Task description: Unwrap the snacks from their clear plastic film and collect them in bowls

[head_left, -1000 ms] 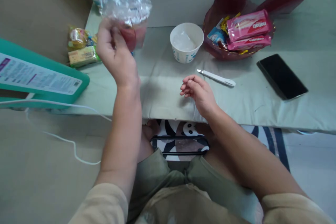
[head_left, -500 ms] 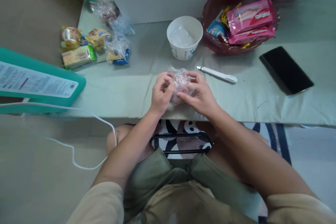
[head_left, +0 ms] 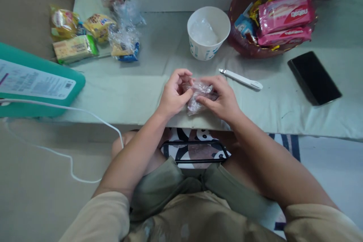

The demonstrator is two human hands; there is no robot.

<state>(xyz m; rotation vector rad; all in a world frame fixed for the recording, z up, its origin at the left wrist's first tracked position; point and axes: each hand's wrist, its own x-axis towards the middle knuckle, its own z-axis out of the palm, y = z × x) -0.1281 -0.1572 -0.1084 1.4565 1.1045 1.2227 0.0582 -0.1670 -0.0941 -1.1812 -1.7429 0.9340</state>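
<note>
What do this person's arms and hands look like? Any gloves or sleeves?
No gloves: the left hand and right hand are bare, as are both forearms. Short beige sleeves cover the upper arms. No watch, rings or markings are visible.

The person wore a beige top with short sleeves (head_left: pixel 104 215) ending above the elbows, and olive-green shorts (head_left: pixel 170 185). Both forearms were bare, as were both hands (head_left: pixel 172 94), with no rings or watch.

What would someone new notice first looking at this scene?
Both hands, left hand and right hand, pinch a small clear plastic packet at the near table edge. Behind it stands a white paper cup, and at far right a red basket holds pink snack packs.
</note>
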